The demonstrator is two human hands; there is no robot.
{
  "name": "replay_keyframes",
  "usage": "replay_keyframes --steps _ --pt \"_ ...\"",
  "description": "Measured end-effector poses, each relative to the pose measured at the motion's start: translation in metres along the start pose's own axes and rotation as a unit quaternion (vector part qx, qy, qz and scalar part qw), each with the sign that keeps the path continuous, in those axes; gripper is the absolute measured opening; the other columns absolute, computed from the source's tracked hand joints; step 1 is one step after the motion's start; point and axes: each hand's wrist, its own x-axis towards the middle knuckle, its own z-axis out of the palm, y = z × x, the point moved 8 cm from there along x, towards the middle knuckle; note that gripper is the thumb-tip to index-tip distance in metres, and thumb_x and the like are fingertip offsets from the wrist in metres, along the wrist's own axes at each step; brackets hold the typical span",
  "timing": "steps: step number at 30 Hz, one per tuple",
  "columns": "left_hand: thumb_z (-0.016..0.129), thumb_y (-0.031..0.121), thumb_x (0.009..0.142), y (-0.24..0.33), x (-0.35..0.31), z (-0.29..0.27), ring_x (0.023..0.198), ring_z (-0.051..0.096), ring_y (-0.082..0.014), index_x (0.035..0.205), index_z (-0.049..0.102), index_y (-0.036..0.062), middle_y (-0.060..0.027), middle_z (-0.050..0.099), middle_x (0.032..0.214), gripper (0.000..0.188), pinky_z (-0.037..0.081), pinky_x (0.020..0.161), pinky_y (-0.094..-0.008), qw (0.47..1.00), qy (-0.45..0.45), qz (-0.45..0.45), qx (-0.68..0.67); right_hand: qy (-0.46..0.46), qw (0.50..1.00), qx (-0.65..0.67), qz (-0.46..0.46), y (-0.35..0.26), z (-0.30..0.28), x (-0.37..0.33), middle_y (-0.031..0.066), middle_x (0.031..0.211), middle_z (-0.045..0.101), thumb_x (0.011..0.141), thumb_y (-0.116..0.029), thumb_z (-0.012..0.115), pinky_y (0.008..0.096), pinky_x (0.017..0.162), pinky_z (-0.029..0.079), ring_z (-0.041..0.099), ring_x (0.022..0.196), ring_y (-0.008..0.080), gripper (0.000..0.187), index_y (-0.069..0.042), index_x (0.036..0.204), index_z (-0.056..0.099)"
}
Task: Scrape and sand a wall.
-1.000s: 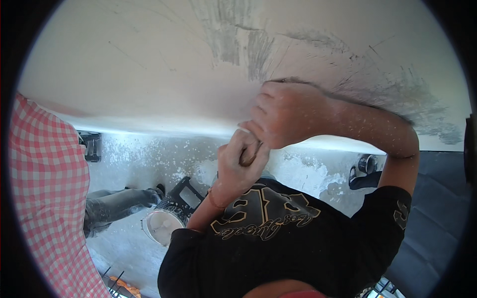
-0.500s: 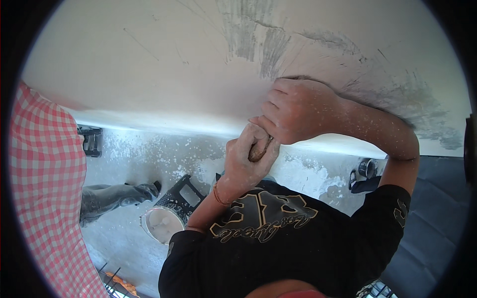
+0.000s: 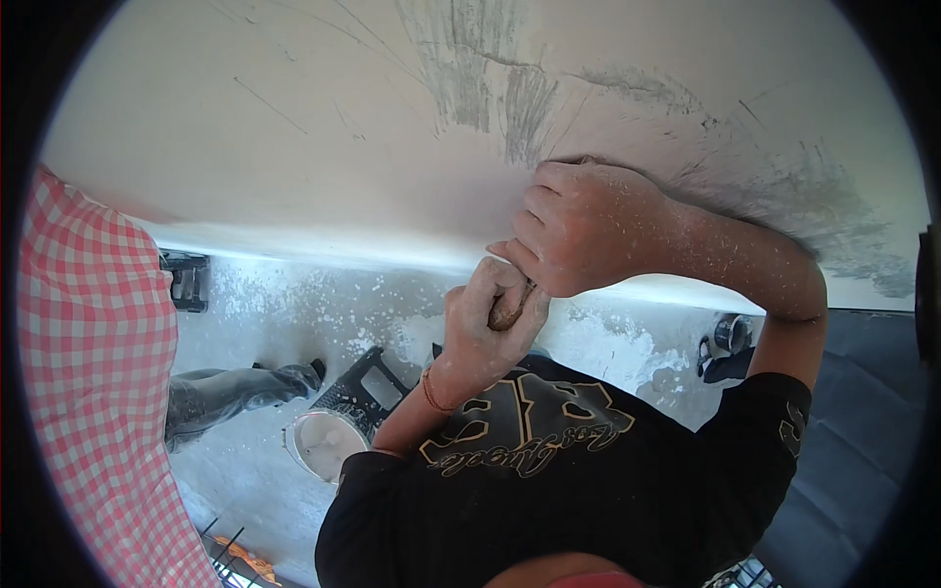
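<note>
Fingers of our left hand (image 3: 475, 335) curl around a small brown lump (image 3: 506, 312), which pokes out between the bent fingers and the thumb. We are grasping it there, and its upper end goes toward our right hand (image 3: 596, 227). That hand sits just above and to the right, touching the left one, with its knuckles bent and dusty; its fingertips are hidden, so we cannot tell if it grasps anything. We have a thin reddish band (image 3: 432, 392) on our left wrist and a black shirt (image 3: 578, 500) with gold print. Right by our right hand is a big pale wall (image 3: 225, 167), with rough grey streaks (image 3: 529, 113) above our knuckles. Over on the left, we see pink and white checked cloth (image 3: 93, 323). Lower down, a bucket (image 3: 293, 453) with pale stuff in it is next to a black stool (image 3: 351, 397). Near those we see someone's leg in grey trousers (image 3: 230, 397). Farthest down is the grey floor (image 3: 240, 328), with white splashes all over it.
</note>
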Motion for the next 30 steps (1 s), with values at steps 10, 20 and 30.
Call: replay_keyframes --steps 10,20,30 --pt "0.075 0.0 0.086 -0.003 -0.009 -0.012 0.049 0.037 -0.0059 0.083 0.045 0.0062 -0.0002 0.038 0.056 0.031 0.033 0.046 -0.0258 0.999 0.0 -0.026 0.024 0.023 0.998 0.06 -0.01 -0.005 0.004 0.009 -0.0039 0.057 0.052 0.086 -0.019 0.071 0.0295 0.057 0.042 0.05 0.057 0.014 0.023 -0.012 0.065 0.065" --pt "0.076 0.001 0.087 -0.013 -0.003 -0.014 0.05 0.037 -0.0081 0.085 0.046 0.006 -0.002 0.039 0.057 0.03 0.033 0.047 -0.026 1.0 -0.017 -0.021 0.0 0.011 1.0 -0.003 -0.02 -0.006 0.015 0.014 -0.003 0.059 0.053 0.089 -0.019 0.071 0.0294 0.057 0.042 0.052 0.059 0.014 0.023 -0.01 0.068 0.068" --pt "0.075 -0.001 0.086 -0.002 0.006 -0.019 0.051 0.035 -0.0064 0.086 0.046 0.006 -0.0012 0.037 0.057 0.03 0.033 0.047 -0.0251 1.0 -0.013 0.01 -0.003 0.015 1.0 -0.008 -0.024 0.003 0.005 0.017 -0.003 0.058 0.054 0.091 -0.018 0.07 0.0278 0.055 0.042 0.051 0.057 0.0135 0.024 -0.009 0.069 0.069"
